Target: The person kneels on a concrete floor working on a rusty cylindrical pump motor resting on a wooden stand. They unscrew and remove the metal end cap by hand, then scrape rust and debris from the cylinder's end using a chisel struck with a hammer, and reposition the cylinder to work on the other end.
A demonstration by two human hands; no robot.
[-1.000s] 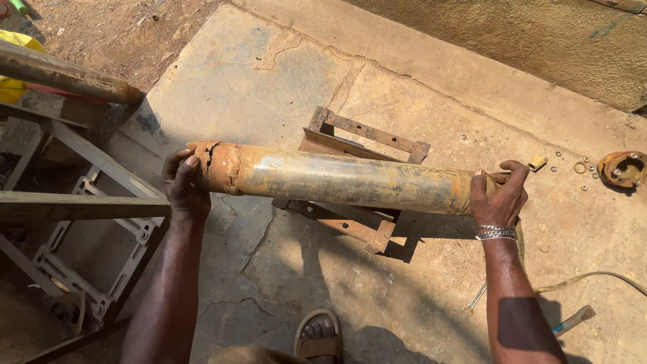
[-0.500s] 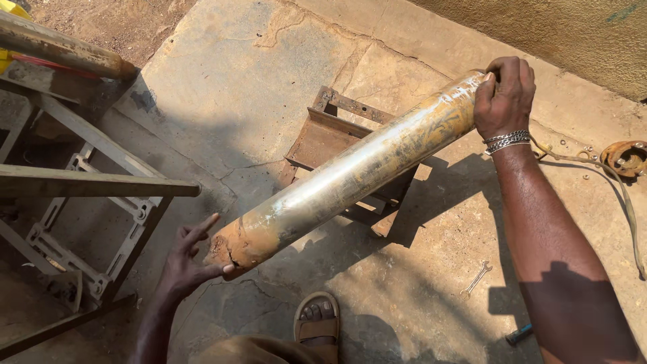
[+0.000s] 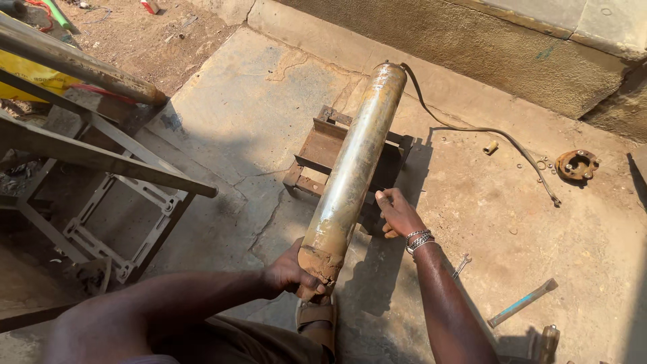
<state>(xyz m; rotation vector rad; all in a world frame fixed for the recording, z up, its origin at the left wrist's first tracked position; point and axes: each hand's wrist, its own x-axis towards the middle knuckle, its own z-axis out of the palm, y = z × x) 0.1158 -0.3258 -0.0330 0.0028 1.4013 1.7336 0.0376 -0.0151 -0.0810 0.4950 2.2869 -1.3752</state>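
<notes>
A long rusty metal cylinder (image 3: 356,162) lies lengthwise away from me across a low steel stand (image 3: 322,145) on the concrete. My left hand (image 3: 291,273) grips its near, corroded end, just above my sandalled foot (image 3: 317,317). Beside the tube's lower right side my right hand (image 3: 399,214), with a bracelet on the wrist, rests against the cylinder with fingers curled; its grip is partly hidden. A black cable (image 3: 485,135) runs from the far end of the cylinder.
A welded steel frame (image 3: 101,168) and a rusty pipe (image 3: 74,64) stand at the left. On the ground at the right lie a round rusty flange (image 3: 577,164), a small fitting (image 3: 490,147), a spanner (image 3: 461,264) and a blue-handled tool (image 3: 522,303). A concrete kerb (image 3: 472,47) runs behind.
The cylinder has swung from lying crosswise to pointing away from me. My left hand took hold of its near end; my right hand left the far end and came to the tube's side.
</notes>
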